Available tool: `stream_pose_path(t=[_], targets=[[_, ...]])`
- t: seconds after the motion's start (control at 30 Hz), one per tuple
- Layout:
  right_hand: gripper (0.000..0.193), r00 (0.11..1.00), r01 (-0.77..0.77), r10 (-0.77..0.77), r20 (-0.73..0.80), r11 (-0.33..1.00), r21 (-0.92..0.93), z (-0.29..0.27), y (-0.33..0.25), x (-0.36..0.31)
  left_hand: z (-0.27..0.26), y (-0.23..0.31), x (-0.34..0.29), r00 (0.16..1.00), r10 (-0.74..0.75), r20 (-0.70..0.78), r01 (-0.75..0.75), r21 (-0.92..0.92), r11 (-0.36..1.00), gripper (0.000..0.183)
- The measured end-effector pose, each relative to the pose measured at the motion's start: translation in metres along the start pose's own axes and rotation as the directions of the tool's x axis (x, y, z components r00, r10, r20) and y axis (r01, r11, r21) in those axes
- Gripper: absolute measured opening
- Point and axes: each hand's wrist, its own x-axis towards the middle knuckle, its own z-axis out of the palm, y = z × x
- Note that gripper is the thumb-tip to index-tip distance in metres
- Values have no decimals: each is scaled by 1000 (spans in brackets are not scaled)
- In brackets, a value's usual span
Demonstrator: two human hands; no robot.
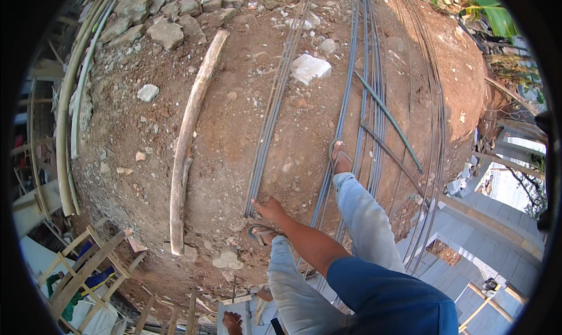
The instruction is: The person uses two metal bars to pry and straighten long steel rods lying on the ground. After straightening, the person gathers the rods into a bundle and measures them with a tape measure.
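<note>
My right arm, in a blue sleeve, reaches across above my legs. My right hand (268,209) is beside the near ends of a bundle of thin metal bars (272,124), with a finger stretched toward them. It grips nothing that I can see; whether the fingertip touches the bars is unclear. Low on the left, a dark hand (232,321), seemingly my left hand, shows small and shaded at the lower edge. Its fingers look bent, and I cannot make out whether it holds anything. My sandalled left foot (266,235) stands just behind the bundle's ends.
A long wooden pole (193,124) lies left of the bars. More long bars (354,60) run beside my right foot (342,163), crossed by a green pole (389,121). A pale stone block (311,69) and rubble (167,33) lie ahead; a wooden frame (88,270) stands lower left.
</note>
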Motion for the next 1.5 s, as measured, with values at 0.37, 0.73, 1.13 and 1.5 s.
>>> stream_pose_path(t=[0.37, 0.73, 1.13, 1.5], targets=[[64, 979, 180, -195, 51, 960, 214, -356, -25, -111, 126, 22, -363, 920, 204, 335, -289, 228, 930, 45], [30, 794, 345, 65, -605, 770, 536, -757, 93, -202, 232, 172, -564, 773, 397, 496, -456, -2, 890, 42], [22, 838, 6, 470, -277, 500, 866, -734, 63, -143, 342, 520, -665, 749, 582, 316, -633, 81, 770, 33], [20, 840, -186, 532, -111, 473, 861, -871, 13, -142, 569, 708, -916, 358, 703, 615, -775, -224, 590, 42]])
